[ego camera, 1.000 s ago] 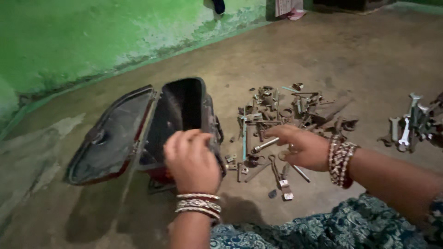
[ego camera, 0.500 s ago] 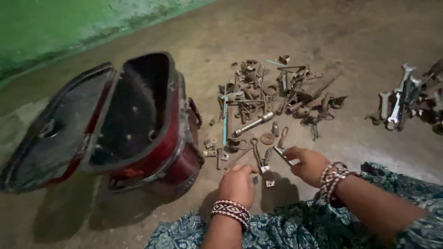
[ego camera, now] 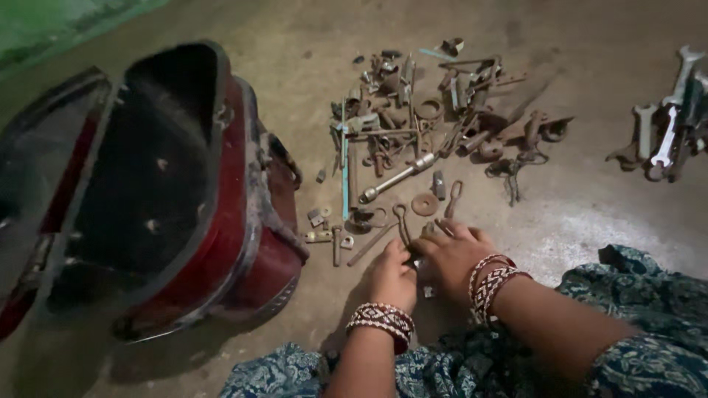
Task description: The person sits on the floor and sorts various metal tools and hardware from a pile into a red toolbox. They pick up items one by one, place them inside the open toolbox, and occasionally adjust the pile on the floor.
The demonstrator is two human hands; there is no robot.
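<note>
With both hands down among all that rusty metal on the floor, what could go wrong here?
1. The left hand and right hand are bare and press together over small rusty parts; a sharp or corroded edge might cut a finger.
2. The open red case stands tilted on its side right beside the left hand; it may tip if bumped.
3. The light is dim and the small washer blends into the floor; it could be overlooked.

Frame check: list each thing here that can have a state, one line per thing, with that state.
red case: open, tipped on its side, inside looks empty.
case lid: swung wide open.
left hand: palm down, on the floor by small parts.
right hand: palm down over small parts.
rusty parts pile: spread loose on the floor.
wrenches: heaped apart at right.
</note>
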